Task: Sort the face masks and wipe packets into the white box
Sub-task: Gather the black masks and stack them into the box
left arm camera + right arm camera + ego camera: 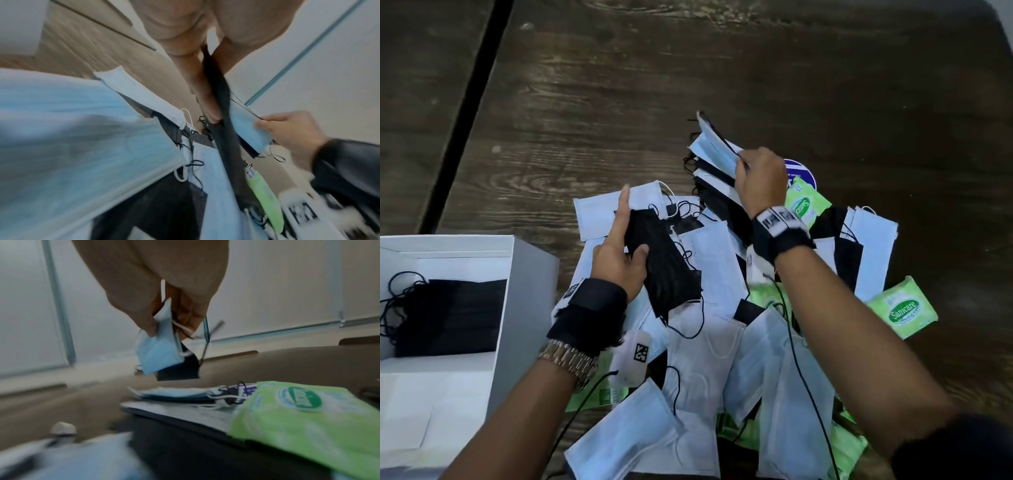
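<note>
A heap of light blue masks (709, 346) and black masks lies on the dark wooden table, mixed with green wipe packets (902, 308). My left hand (619, 253) grips a small stack of black masks (664, 267) above the heap, thumb on top and index finger stretched out. In the left wrist view those black masks (218, 104) run edge-on between thumb and fingers. My right hand (760, 181) pinches a few masks (714, 145), light blue with black behind, lifted over the far side of the pile. The right wrist view shows that bundle (158, 353) hanging from my fingertips.
The white box (524, 270) stands open at the left with a stack of black masks (452, 315) inside. A second green packet (806, 204) and a round blue-and-white object (803, 174) lie beside my right wrist. Bare tabletop stretches beyond the heap.
</note>
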Demonstrator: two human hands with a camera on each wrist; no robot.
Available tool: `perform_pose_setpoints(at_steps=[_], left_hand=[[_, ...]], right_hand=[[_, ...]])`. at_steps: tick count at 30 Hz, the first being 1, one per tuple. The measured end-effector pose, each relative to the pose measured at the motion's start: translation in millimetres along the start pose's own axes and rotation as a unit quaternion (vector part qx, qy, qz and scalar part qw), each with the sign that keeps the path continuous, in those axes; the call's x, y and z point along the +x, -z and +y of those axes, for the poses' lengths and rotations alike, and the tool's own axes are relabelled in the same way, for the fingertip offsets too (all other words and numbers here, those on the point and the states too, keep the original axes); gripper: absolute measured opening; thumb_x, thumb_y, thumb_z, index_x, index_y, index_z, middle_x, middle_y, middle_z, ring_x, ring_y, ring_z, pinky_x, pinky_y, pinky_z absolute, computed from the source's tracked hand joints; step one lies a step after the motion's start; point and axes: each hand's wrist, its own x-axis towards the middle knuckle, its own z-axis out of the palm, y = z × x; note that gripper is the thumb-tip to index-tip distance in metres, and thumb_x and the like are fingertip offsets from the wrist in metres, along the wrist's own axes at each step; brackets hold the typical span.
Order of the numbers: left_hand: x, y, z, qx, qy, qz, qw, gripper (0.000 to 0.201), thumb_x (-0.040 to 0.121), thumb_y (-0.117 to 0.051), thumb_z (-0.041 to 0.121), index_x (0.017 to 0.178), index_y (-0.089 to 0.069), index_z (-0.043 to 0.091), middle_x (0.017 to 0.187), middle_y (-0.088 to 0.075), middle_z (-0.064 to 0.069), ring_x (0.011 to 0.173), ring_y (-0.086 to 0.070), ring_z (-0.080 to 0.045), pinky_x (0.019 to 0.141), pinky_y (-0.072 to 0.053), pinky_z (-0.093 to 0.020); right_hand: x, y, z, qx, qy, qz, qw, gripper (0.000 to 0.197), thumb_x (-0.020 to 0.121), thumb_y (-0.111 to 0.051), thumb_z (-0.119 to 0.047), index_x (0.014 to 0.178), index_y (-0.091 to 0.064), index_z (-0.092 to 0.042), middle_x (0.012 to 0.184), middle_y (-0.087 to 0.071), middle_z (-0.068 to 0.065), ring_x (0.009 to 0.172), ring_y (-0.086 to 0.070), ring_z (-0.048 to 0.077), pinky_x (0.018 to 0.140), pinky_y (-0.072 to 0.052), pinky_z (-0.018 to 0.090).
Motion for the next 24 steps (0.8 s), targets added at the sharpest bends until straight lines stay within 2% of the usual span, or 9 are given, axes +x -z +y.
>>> perform_pose_setpoints(at_steps=[3, 5, 7, 11, 14, 17, 19, 22, 24], left_hand=[[11, -11, 1, -0.084, 0.009, -0.001, 0.996, 0.059, 0.093, -0.05, -0.002, 0.135, -0.049, 0.04, 0.125, -0.056, 0.017, 0.113, -0.057, 0.002, 0.089, -0.041, -0.002], [18, -24, -2, -0.154, 0.039, -0.002, 0.987, 0.044, 0.093, -0.052, 0.001, 0.118, -0.065, 0.035, 0.119, -0.066, 0.005, 0.112, -0.062, -0.014, 0.101, -0.048, -0.026], [20, -32, 3, -0.245, 0.111, 0.01, 0.963, 0.026, 0.091, -0.061, 0.011, 0.105, -0.072, 0.029, 0.112, -0.071, -0.005, 0.108, -0.065, -0.022, 0.099, -0.05, -0.045], [18, -40, 12, -0.258, 0.149, 0.034, 0.954, 0.008, 0.088, -0.069, 0.025, 0.087, -0.076, 0.022, 0.094, -0.075, 0.002, 0.095, -0.069, -0.015, 0.094, -0.054, -0.04], [14, -39, -2, -0.154, 0.139, 0.053, 0.977, 0.005, 0.085, -0.071, 0.027, 0.082, -0.074, 0.027, 0.091, -0.074, 0.002, 0.095, -0.068, -0.015, 0.094, -0.053, -0.038], [9, -32, -23, -0.107, 0.165, 0.07, 0.978, 0.004, 0.085, -0.071, 0.03, 0.082, -0.073, 0.028, 0.093, -0.074, 0.0, 0.097, -0.067, -0.018, 0.094, -0.052, -0.036], [5, -27, -31, -0.09, 0.171, 0.079, 0.978, 0.011, 0.085, -0.071, 0.031, 0.089, -0.075, 0.022, 0.096, -0.074, -0.002, 0.097, -0.067, -0.019, 0.094, -0.052, -0.034], [0, -23, -34, -0.098, 0.165, 0.09, 0.977, 0.018, 0.086, -0.071, 0.03, 0.096, -0.076, 0.016, 0.097, -0.074, -0.003, 0.095, -0.067, -0.018, 0.092, -0.052, -0.032], [-1, -23, -32, -0.109, 0.149, 0.091, 0.979, 0.019, 0.087, -0.07, 0.03, 0.098, -0.076, 0.016, 0.096, -0.074, -0.001, 0.095, -0.067, -0.016, 0.09, -0.052, -0.028]], right_hand=[[-57, 19, -15, 0.108, 0.03, 0.1, 0.989, 0.015, 0.092, -0.064, -0.014, 0.097, -0.076, -0.008, 0.081, -0.065, 0.009, 0.07, -0.058, 0.021, 0.063, -0.048, 0.029], [-97, 25, -26, 0.146, 0.041, 0.112, 0.982, 0.014, 0.09, -0.068, -0.011, 0.1, -0.076, -0.005, 0.082, -0.064, 0.009, 0.069, -0.058, 0.02, 0.061, -0.049, 0.029], [-131, 25, -32, 0.152, 0.07, 0.104, 0.98, 0.013, 0.089, -0.07, -0.008, 0.1, -0.076, -0.003, 0.083, -0.063, 0.009, 0.072, -0.058, 0.022, 0.063, -0.049, 0.028], [-167, 18, -29, 0.22, 0.035, 0.068, 0.972, 0.015, 0.089, -0.07, -0.003, 0.103, -0.076, 0.001, 0.084, -0.064, 0.01, 0.074, -0.061, 0.021, 0.067, -0.052, 0.028], [-170, 26, -21, 0.304, -0.07, 0.041, 0.949, 0.017, 0.091, -0.069, -0.007, 0.104, -0.076, 0.0, 0.087, -0.068, 0.003, 0.076, -0.062, 0.003, 0.07, -0.049, 0.013], [-165, 26, 12, 0.354, -0.265, -0.006, 0.897, 0.015, 0.091, -0.07, -0.018, 0.097, -0.078, -0.007, 0.089, -0.075, 0.0, 0.086, -0.069, 0.005, 0.086, -0.057, 0.031], [-165, 27, 33, 0.354, -0.333, -0.041, 0.873, 0.013, 0.088, -0.073, -0.02, 0.089, -0.079, -0.008, 0.083, -0.076, -0.001, 0.081, -0.069, 0.011, 0.088, -0.058, 0.041], [-166, 43, 40, 0.368, -0.331, -0.01, 0.869, 0.011, 0.085, -0.076, -0.015, 0.093, -0.08, -0.009, 0.086, -0.076, -0.001, 0.079, -0.068, 0.008, 0.085, -0.058, 0.036], [-163, 62, 35, 0.33, -0.241, 0.076, 0.91, 0.012, 0.087, -0.073, -0.013, 0.097, -0.079, -0.007, 0.089, -0.074, 0.002, 0.082, -0.068, 0.009, 0.08, -0.057, 0.026]])
